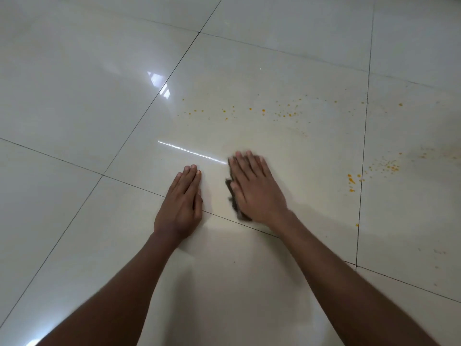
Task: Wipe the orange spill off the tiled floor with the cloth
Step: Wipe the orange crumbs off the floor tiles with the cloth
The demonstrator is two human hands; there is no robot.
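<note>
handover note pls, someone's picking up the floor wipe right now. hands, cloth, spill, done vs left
Left hand: flat on the tiled floor, fingers straight, holds nothing, bracing.
Right hand: fingers straight, pressing the dark cloth flat to the floor; only the cloth's left edge shows from under the palm. Hand is motion-blurred.
Spill: a band of orange droplets lies beyond the hands; more orange spots and a faint smear sit to the right, past the grout line.
Done: the tile area right around the cloth looks free of orange.
Left: both droplet patches and the smear. None of it is under the cloth yet.
</note>
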